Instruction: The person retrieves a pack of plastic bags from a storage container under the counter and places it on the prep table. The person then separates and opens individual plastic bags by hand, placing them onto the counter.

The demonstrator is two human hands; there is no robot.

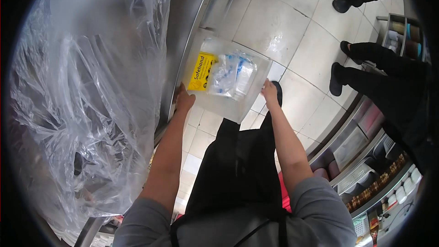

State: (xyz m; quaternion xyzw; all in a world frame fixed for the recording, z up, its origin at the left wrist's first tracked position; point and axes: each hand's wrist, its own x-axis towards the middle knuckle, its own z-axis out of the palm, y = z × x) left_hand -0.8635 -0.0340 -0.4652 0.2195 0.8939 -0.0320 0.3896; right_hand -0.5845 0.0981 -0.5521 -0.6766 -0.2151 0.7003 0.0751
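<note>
A translucent plastic bin (pixel 219 108) is held out in front of my body, above the tiled floor. My left hand (pixel 184 99) grips its left side, close to the metal counter edge. On the opposite side, my right hand (pixel 270 92) is closed around the rim. Inside the bin lies a yellow box marked "Safehand" (pixel 200 71). Beside it are clear plastic packets with blue print (pixel 234 73). The fingers of both hands are partly hidden behind the bin walls.
Crumpled clear plastic sheeting (pixel 100 110) covers the left side next to a steel counter (pixel 183 13). Two people in black trousers and shoes (pixel 336 78) stand at the right. Shelving with baskets (pixel 356 178) runs along the lower right. The floor tiles (pixel 274 27) look wet in places.
</note>
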